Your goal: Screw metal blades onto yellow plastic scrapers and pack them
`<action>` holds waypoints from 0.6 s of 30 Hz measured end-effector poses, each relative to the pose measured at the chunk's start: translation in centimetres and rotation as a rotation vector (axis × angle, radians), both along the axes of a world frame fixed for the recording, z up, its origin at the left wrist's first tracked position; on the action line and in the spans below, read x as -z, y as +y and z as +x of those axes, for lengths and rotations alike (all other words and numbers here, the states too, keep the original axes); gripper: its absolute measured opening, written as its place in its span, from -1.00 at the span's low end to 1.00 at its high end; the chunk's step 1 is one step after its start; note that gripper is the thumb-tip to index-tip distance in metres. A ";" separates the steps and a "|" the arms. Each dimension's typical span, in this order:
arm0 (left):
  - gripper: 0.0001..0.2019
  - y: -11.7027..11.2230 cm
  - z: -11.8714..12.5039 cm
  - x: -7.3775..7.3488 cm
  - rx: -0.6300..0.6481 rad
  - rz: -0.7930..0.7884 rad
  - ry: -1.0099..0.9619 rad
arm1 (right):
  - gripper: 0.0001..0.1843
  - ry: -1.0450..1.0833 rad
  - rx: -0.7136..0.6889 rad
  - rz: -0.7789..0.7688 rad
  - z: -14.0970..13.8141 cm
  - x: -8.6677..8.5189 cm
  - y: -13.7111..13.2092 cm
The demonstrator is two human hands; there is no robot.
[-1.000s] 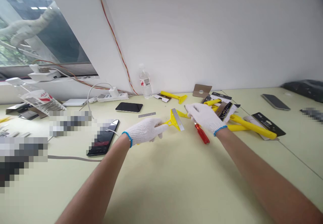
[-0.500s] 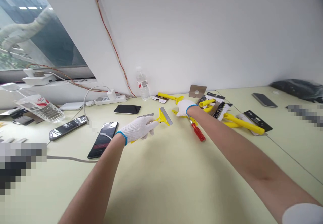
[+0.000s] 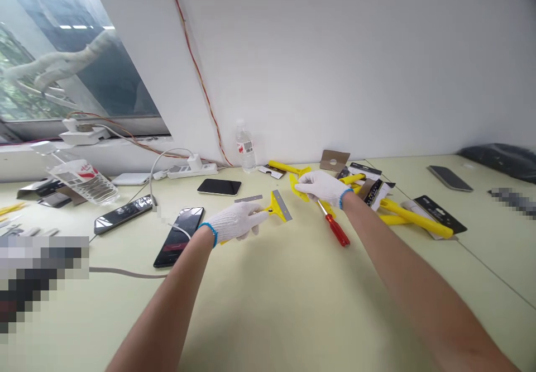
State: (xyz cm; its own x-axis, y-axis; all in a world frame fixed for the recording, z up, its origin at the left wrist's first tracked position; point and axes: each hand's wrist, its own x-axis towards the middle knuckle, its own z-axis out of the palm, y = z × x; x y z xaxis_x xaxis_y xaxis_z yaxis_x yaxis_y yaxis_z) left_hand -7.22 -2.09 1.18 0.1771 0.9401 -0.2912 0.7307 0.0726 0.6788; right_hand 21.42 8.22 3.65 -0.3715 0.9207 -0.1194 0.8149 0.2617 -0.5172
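My left hand, in a white knit glove with a blue cuff, is shut around the handle of a yellow plastic scraper with a steel blade pointing away from me. A loose steel razor blade lies on the table just beyond that hand. My right hand, gloved the same way, grips a second yellow scraper, partly hidden by the fingers. A red-handled screwdriver lies right below this hand, its shaft tip reaching under the palm.
Behind my hands stand a water bottle and a power strip. Several phones lie on the pale table. On the right lie long yellow scrapers and packaging cards. A cable crosses the front left.
My right hand has drawn back from the far side of the yellow piece and now grips it. The scraper in my left hand has turned slightly, and the view has shifted a little.
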 end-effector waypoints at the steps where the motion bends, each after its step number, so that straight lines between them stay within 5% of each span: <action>1: -0.47 0.1 0.0 0.2 0.003 0.000 -0.001 | -0.59 0.021 0.007 -0.006 0.2 0.1 -0.6; 8: -0.41 0.8 0.9 1.2 0.040 0.000 0.009 | -0.63 0.139 0.008 -0.038 -1.1 1.5 -3.2; 18: -0.46 0.4 0.9 2.2 0.059 0.009 0.041 | -0.72 0.103 0.010 0.003 -2.3 2.3 -2.7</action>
State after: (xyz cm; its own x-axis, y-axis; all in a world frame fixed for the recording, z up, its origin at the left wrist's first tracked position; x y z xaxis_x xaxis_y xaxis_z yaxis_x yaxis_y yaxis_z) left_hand -6.35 -1.71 -1.06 0.2209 0.9309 -0.2910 0.7605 0.0224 0.6489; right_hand 19.07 5.47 1.37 -0.3725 0.9247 -0.0788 0.7601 0.2553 -0.5976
